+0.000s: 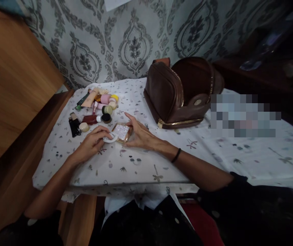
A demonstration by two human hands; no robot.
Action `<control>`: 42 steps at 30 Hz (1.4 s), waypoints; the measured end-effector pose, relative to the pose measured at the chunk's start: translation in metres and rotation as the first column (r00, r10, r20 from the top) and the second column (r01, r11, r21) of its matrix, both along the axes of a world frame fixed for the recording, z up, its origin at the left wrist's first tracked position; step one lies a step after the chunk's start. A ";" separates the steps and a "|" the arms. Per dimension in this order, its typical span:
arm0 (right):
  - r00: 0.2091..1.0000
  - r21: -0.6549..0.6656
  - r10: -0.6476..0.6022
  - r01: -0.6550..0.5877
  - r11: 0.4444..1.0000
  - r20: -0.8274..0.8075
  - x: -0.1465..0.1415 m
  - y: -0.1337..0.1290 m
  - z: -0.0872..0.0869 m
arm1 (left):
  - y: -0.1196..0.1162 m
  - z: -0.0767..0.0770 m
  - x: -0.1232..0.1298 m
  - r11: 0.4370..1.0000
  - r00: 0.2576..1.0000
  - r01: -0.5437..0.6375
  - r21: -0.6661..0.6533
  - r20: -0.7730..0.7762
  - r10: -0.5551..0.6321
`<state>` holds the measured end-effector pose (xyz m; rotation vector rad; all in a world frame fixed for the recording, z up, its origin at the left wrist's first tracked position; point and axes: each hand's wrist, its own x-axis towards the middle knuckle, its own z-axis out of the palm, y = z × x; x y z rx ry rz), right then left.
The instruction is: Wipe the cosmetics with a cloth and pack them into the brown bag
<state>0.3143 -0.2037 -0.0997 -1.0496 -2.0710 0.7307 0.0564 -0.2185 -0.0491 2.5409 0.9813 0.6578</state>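
Note:
My left hand (93,142) pinches a white round pad (112,138) between thumb and fingers. The pad's edge meets the near left side of a square compact (122,131) with a glittery silver top and a gold rim. Around the compact's right side my right hand (141,135) is closed, its index finger extended beyond the far edge. Both hands are just above the cloth-covered table. Left of them lie a red bottle with a white cap (91,119), a black round lid or jar (106,118) and a small cream-coloured jar (84,127).
An unzipped brown leather bag (164,90) stands behind and right of the hands. Several tubes and jars, among them a peach tube (89,99), cluster at the back left. A printed white cloth (141,174) covers the table. A wooden cabinet (15,92) borders the left.

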 end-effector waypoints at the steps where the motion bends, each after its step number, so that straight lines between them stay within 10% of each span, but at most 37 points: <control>1: 1.000 0.000 0.003 -0.003 1.000 0.001 0.000 0.000 0.000 | 0.002 -0.001 0.000 1.000 1.000 -0.020 0.007 0.018 0.020; 18: 1.000 0.000 0.001 -0.001 1.000 -0.012 -0.001 0.000 -0.002 | 0.013 0.000 0.061 0.981 0.996 0.058 0.185 -0.084 -0.043; 24: 1.000 -0.014 -0.005 0.005 1.000 -0.006 -0.001 -0.001 0.001 | 0.020 0.001 0.045 0.977 0.984 -0.148 0.156 -0.074 0.161; 34: 0.999 0.113 0.043 -0.040 0.993 -0.026 -0.001 -0.004 0.005 | -0.031 -0.005 0.024 0.953 0.973 -0.225 0.201 -0.007 0.231; 42: 0.947 -0.206 0.044 -0.114 0.972 -0.317 -0.006 -0.007 0.021 | -0.038 0.011 0.030 0.889 0.944 -0.328 0.319 0.147 0.296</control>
